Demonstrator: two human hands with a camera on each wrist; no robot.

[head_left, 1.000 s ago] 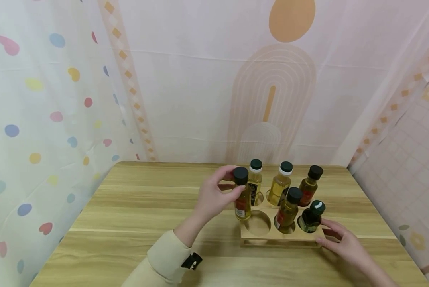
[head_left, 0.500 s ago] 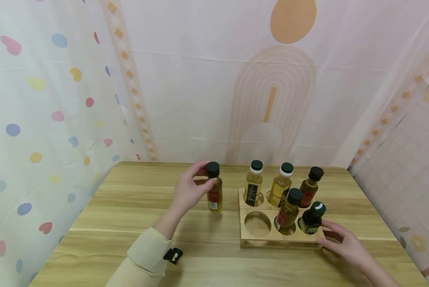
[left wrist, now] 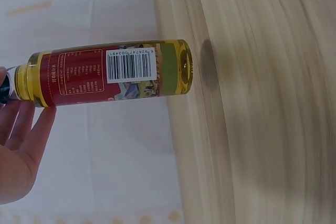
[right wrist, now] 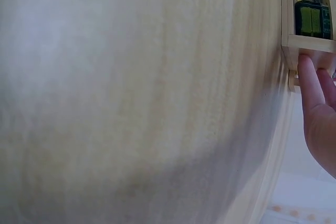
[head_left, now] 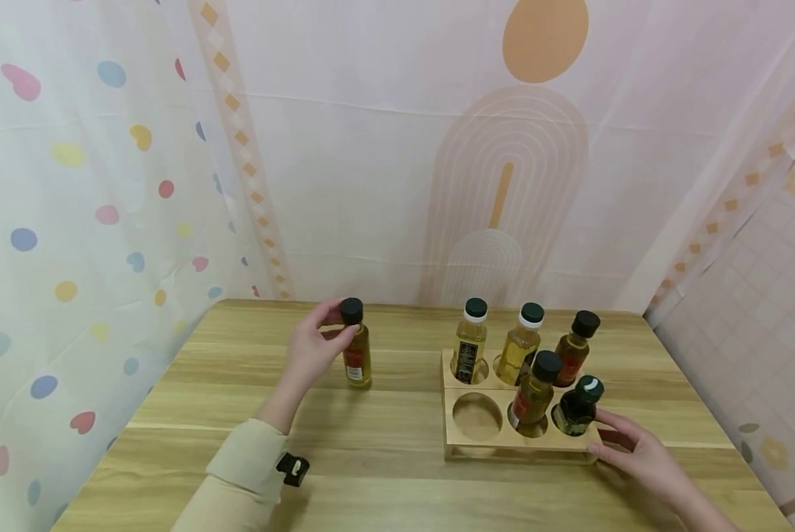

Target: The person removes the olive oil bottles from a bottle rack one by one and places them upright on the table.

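My left hand [head_left: 314,343] pinches an oil bottle [head_left: 357,358] by its black cap and neck, left of the wooden rack [head_left: 460,437]. Yellow liquid and a red label with a barcode show on this bottle [left wrist: 113,72] in the left wrist view. Upright, it appears to hang just above the table, its shadow a little apart from its base. With fairly straight fingers, my right hand [head_left: 643,454] touches the rack's right end; the right wrist view shows fingertips [right wrist: 305,64] against the end panel. The rack's front left hole [head_left: 477,416] holds no bottle.
Several capped bottles stand in the rack, among them a yellow one [head_left: 470,343] at back left and a dark green one [head_left: 575,410] at front right. The wooden table [head_left: 371,458] meets patterned curtains [head_left: 344,185] behind and at both sides.
My left hand has carried the oil bottle leftward, from beside the rack's front left hole to well away from the rack. My right hand and the rack stay put.
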